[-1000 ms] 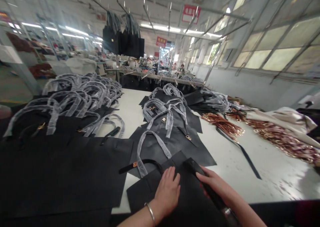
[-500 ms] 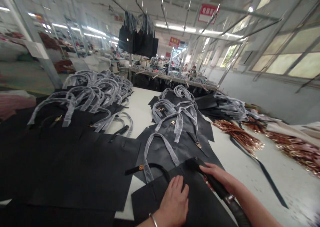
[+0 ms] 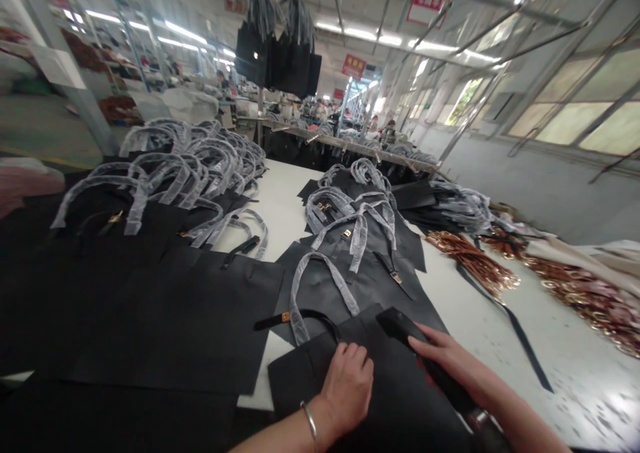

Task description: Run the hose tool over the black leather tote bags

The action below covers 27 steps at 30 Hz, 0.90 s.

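Observation:
My right hand (image 3: 450, 356) is wrapped around a black hand tool (image 3: 425, 346) with a broad flat head and a metal collar lower down. The tool's head is over a black bag panel (image 3: 295, 366). My left hand (image 3: 347, 383), with a silver bangle at the wrist, rests on the same panel with its fingers curled in. Whatever is under those fingers is hidden. A black strap with a gold buckle (image 3: 286, 317) arches toward its fingertips. Just beyond lies a bag handle in clear plastic wrap (image 3: 325, 260).
Black panels (image 3: 165, 313) with a heap of wrapped handles (image 3: 200, 163) lie left. More black panels with wrapped handles (image 3: 350, 206) lie ahead. Brown straps with gold rings (image 3: 473, 260) and a long black strap (image 3: 527, 346) are on the right of the white table (image 3: 285, 186). Black bags (image 3: 277, 56) hang beyond.
My left hand's fingers have drawn in from lying flat to curled. The tool in my right hand has shifted slightly, its head showing more plainly. The view has tipped down a little.

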{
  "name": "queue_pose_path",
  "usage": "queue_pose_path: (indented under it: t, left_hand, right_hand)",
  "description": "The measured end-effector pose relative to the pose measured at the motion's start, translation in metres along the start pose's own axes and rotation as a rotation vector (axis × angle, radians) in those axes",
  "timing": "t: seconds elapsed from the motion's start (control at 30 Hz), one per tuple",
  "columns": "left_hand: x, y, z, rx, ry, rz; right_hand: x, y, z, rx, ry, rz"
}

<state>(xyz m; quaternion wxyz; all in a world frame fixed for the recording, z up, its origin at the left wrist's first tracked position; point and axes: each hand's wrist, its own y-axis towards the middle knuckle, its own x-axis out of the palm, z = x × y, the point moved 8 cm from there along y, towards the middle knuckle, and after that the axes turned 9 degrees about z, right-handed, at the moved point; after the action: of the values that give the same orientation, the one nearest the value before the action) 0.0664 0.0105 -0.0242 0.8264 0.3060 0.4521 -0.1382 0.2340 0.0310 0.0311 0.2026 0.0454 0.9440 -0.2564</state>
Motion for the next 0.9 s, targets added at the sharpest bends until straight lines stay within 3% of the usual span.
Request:
queue_pose_path:
  t: [0.17,0.4,0.57,0.7,0.9]
  left_hand:
    - [0.002,-0.008,0.006,0.091,0.050,-0.062]
    - [0.000,-0.007,0.007,0.116,0.070,-0.077]
    - [-0.004,-0.013,0.007,0.115,0.055,-0.072]
    - [-0.006,-0.019,0.005,0.107,0.026,-0.050]
    - [-0.005,-0.017,0.004,0.093,0.005,-0.067]
  right_hand:
    - [0.027,-0.023,0.031,0.050,-0.014,-0.147]
    - [0.049,-0.006,0.012,0.044,-0.018,-0.089]
    - [0.030,0.015,-0.016,-0.046,0.074,0.082]
    - [0.007,0.021,-0.018,-0.014,0.064,0.093]
    - [0.015,0.045,-0.010,0.037,0.007,0.063]
